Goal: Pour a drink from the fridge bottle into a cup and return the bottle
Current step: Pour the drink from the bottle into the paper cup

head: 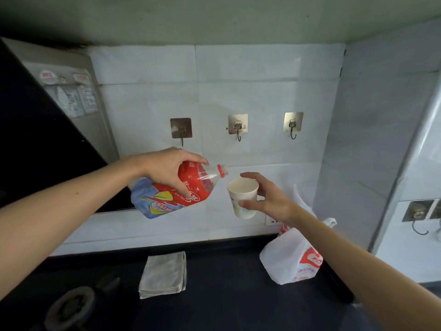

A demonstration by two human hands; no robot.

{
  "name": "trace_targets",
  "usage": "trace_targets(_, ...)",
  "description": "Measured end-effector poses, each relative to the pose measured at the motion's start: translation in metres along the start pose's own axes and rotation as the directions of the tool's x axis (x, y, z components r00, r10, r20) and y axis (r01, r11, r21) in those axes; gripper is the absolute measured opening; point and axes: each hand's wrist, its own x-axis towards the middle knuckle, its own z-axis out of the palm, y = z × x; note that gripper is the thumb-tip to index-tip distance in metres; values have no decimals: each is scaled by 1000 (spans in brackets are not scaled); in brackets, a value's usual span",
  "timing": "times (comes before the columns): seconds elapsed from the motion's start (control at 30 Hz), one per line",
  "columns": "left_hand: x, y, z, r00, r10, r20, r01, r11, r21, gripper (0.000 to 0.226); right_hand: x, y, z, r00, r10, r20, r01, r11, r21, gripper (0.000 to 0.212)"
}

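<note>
- The plastic bottle (pixel 200 187) has a red wrap with "Ice Tea" in small white letters beside larger Chinese characters; its lower part is blue with yellow lemon drawings and a red lightning shape bearing print too blurred to read.
- The left hand (pixel 164 168) grips the bottle from above, fingers curled round the red part. The bottle is held in the air, tipped almost level, with its neck pointing right at the cup.
- The paper cup (pixel 243 199) is white with a faint pale print. The right hand (pixel 269 197) holds it in the air just below and beside the bottle's mouth, thumb on the near side and fingers round the far side.
- The cup's inner wall looks pale; I cannot tell what is in it.
- On the dark surface (pixel 226 295) lie a folded grey cloth (pixel 163 274) and a white plastic bag (pixel 291 259) with red print, well apart.
- A gas burner (pixel 71 306) sits at the near left.
- The white tiled wall (pixel 262 91) carries three adhesive hooks (pixel 238 125); a range hood (pixel 47 139) with unreadable stickers stands at left.
</note>
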Motion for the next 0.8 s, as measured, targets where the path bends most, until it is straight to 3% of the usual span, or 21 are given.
trace_targets(0.8, 13, 1, -31, 991, 28, 132, -58, 972, 229, 89, 27, 5, 14, 997, -36, 65, 40, 997, -60, 67)
